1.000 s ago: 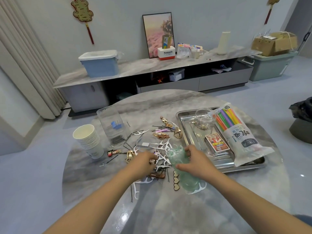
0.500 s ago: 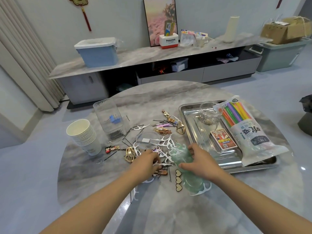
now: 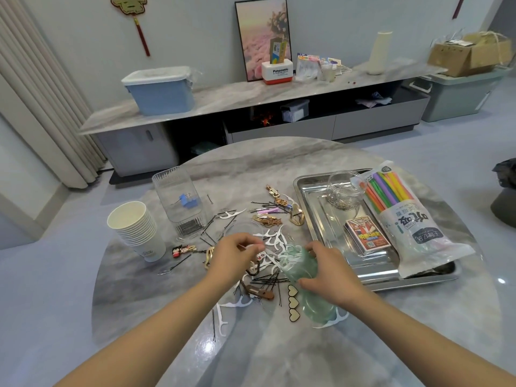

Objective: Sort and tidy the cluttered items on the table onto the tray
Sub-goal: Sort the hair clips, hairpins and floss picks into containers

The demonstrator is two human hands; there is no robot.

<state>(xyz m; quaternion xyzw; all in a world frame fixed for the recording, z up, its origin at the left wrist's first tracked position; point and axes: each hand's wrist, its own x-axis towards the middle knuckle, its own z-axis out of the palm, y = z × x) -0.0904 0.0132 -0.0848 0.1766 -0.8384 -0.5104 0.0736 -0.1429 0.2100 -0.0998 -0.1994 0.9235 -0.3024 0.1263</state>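
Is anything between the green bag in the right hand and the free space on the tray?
Nothing visible blocks it. The green bag, gripped by the right hand, lies just left of the tray; only the low rim separates them. The card box sits further in, with bare metal nearer.

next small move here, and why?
Probably drop the floss pick pinched in the left hand into the green bag whose mouth the right hand holds open. White picks already show inside the bag, and more floss picks still lie loose on the table.
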